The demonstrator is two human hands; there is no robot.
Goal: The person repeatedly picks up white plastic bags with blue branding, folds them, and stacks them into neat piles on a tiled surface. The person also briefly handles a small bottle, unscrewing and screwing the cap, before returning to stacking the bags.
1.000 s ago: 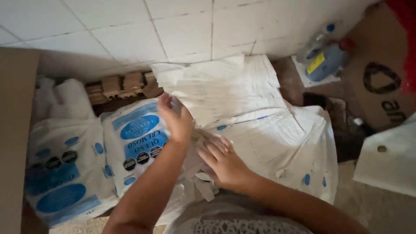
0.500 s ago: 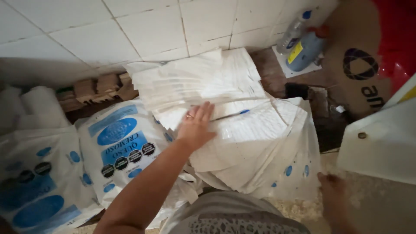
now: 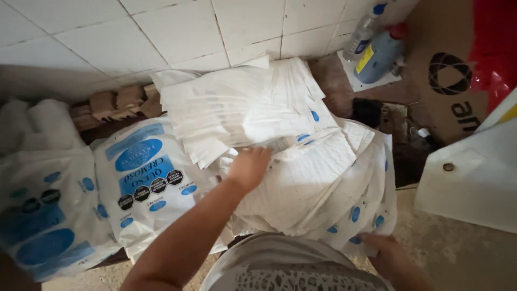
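White wall tiles (image 3: 177,32) back a cramped corner where stock sits on the floor. At far left, printed plastic sacks (image 3: 142,183) lean against each other beside small wooden blocks (image 3: 116,105), seemingly propped to stay upright. Right of them a fanned heap of flat white bags (image 3: 301,178) spreads across the middle. The left hand (image 3: 249,168) rests palm-down on that heap, fingers curled over a sheet's edge; whether it pinches one sheet is hard to tell. The heap lies directly under and beyond this hand. Near right, the right hand (image 3: 389,253) touches the heap's lower edge, loosely open, steadying it. Far right stand two bottles (image 3: 377,51) and a cardboard box (image 3: 447,81).
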